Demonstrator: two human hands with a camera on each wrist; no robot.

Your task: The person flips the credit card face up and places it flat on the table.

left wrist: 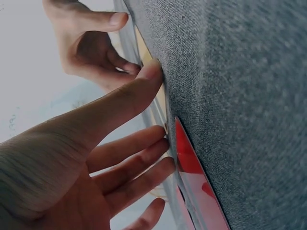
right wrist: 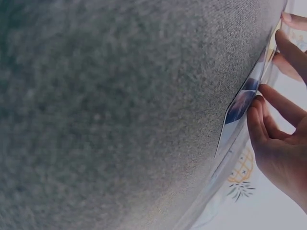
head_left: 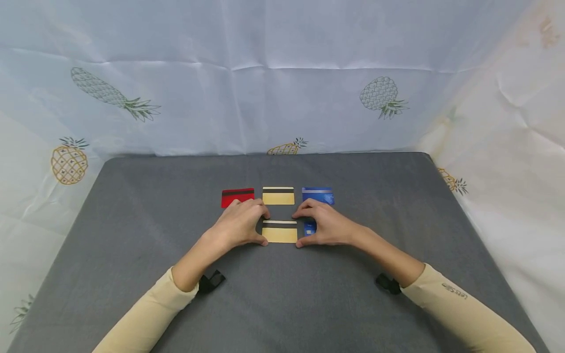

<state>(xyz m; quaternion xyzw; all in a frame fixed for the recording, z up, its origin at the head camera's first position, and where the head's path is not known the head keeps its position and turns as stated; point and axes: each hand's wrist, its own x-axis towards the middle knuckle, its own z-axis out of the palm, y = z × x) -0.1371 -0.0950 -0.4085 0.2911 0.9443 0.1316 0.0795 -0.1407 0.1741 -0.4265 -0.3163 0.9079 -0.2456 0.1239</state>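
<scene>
A yellow bank card [head_left: 280, 235] with a dark stripe lies on the grey table between both hands. My left hand [head_left: 240, 223] reaches its left side, thumb tip at the near corner and fingertips by the far one. From the other side, my right hand [head_left: 330, 224] does likewise at the right corners, fingers loosely bent. Beneath the right hand's arch shows part of a blue card [head_left: 310, 228]. A red card [left wrist: 188, 151] lies flat by the left hand's fingers in the left wrist view; in the head view that hand hides it.
Just behind the hands lies a row of three cards: red [head_left: 230, 199], yellow [head_left: 278, 198] and blue [head_left: 319, 194], stripes showing. The grey table [head_left: 176, 186] ends at a pale curtain [head_left: 247, 108] printed with pineapples. Black straps [head_left: 213, 282] sit at both wrists.
</scene>
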